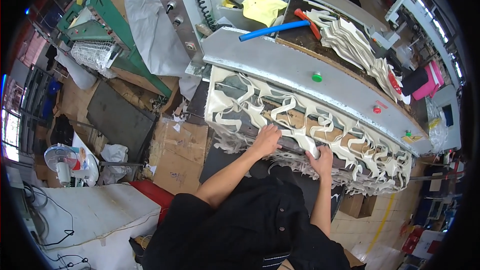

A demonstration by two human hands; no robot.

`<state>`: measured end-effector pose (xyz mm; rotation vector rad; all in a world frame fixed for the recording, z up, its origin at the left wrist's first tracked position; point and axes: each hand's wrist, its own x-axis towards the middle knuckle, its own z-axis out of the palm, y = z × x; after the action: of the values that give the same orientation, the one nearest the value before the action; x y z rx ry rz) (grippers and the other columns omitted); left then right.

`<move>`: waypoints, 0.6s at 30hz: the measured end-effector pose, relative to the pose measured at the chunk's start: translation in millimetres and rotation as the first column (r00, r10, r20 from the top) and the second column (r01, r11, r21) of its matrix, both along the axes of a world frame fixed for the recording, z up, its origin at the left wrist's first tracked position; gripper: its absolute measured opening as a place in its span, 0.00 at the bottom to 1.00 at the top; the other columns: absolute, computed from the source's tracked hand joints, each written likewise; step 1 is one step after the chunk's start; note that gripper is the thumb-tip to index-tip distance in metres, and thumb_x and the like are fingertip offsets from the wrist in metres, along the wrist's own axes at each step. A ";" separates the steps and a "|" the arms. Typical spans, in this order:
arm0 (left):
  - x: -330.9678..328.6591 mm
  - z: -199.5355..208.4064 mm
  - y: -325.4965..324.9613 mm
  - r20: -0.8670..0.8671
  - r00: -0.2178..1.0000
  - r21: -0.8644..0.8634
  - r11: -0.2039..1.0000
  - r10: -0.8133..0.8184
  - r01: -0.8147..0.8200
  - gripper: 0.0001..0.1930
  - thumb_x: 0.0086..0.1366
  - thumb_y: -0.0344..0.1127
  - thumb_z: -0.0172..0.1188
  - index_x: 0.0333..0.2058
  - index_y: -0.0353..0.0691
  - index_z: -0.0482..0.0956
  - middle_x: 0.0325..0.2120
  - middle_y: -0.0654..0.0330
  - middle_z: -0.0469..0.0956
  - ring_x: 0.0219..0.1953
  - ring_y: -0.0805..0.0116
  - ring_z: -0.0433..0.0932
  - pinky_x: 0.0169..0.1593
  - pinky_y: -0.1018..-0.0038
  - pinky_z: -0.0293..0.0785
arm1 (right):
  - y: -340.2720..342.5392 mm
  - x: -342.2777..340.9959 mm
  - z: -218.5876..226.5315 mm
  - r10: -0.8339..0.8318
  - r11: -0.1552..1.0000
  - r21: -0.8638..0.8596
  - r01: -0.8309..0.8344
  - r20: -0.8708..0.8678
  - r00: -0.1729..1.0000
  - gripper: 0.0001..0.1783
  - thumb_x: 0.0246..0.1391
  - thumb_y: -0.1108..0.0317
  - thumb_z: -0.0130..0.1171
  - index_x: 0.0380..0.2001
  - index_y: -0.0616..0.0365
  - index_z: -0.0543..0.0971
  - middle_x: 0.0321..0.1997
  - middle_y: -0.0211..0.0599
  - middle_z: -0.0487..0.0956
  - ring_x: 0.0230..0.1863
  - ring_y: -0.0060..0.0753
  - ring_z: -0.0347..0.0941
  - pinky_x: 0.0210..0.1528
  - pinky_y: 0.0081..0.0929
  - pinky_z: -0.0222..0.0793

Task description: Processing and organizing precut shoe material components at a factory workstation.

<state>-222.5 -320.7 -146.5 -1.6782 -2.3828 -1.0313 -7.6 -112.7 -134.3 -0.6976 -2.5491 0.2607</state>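
A cream sheet with many curved cut-outs (300,136), a web of leftover material, lies along the front of the grey machine, with ragged strips hanging over its near edge. My left hand (267,141) is closed on the near edge of this sheet, close to its middle. A short way to the right, my right hand (321,161) pinches the same edge between thumb and fingers. Some fingertips are hidden by the material. Through the holes, dark and brown patches of the surface below show.
Above the sheet runs the machine's grey beam (280,57) with a green button (316,77) and a red button (377,109). On its top lie stacked cream cut pieces (350,40), a blue tube (275,30) and a red-handled tool (308,22). Flattened cardboard (177,150) covers floor at left.
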 end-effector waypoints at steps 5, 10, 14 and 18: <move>2.0 -8.1 -0.4 -0.002 1.000 -0.042 0.999 -0.021 0.021 0.21 0.51 0.41 0.79 0.41 0.40 0.82 0.43 0.54 0.77 0.54 0.52 0.73 0.58 0.58 0.67 | 7.3 4.2 6.1 0.035 0.993 -0.110 -0.030 0.044 0.998 0.29 0.42 0.48 0.80 0.33 0.63 0.82 0.36 0.47 0.81 0.42 0.55 0.77 0.47 0.47 0.71; -40.7 50.9 32.5 0.316 0.939 -0.425 0.865 -0.135 0.268 0.19 0.54 0.49 0.76 0.32 0.40 0.81 0.31 0.51 0.79 0.39 0.47 0.79 0.46 0.56 0.74 | 51.9 -15.4 30.4 0.005 0.866 -0.497 -0.055 -0.103 0.995 0.15 0.47 0.62 0.80 0.29 0.61 0.85 0.26 0.37 0.80 0.23 0.31 0.71 0.27 0.30 0.66; -91.5 75.3 141.3 0.092 0.995 0.078 0.997 -0.023 0.016 0.20 0.58 0.48 0.72 0.40 0.39 0.82 0.41 0.49 0.79 0.47 0.47 0.78 0.51 0.56 0.73 | 113.0 -84.3 34.8 -0.072 0.944 -0.327 -0.036 -0.314 0.947 0.12 0.49 0.69 0.76 0.36 0.61 0.85 0.32 0.38 0.81 0.27 0.33 0.72 0.31 0.28 0.68; -149.2 85.6 232.6 -0.064 0.996 0.107 0.992 0.070 -0.063 0.29 0.56 0.44 0.75 0.54 0.37 0.80 0.51 0.49 0.73 0.58 0.48 0.70 0.64 0.55 0.64 | 147.1 -189.5 53.5 0.116 0.946 -0.266 -0.184 -0.252 0.961 0.27 0.48 0.69 0.75 0.53 0.57 0.82 0.53 0.46 0.80 0.53 0.49 0.77 0.55 0.41 0.74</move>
<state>-371.7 -88.1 -60.9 -1.5624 -2.2834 -1.0526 -197.1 34.4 -80.8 -0.5364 -2.3620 0.7344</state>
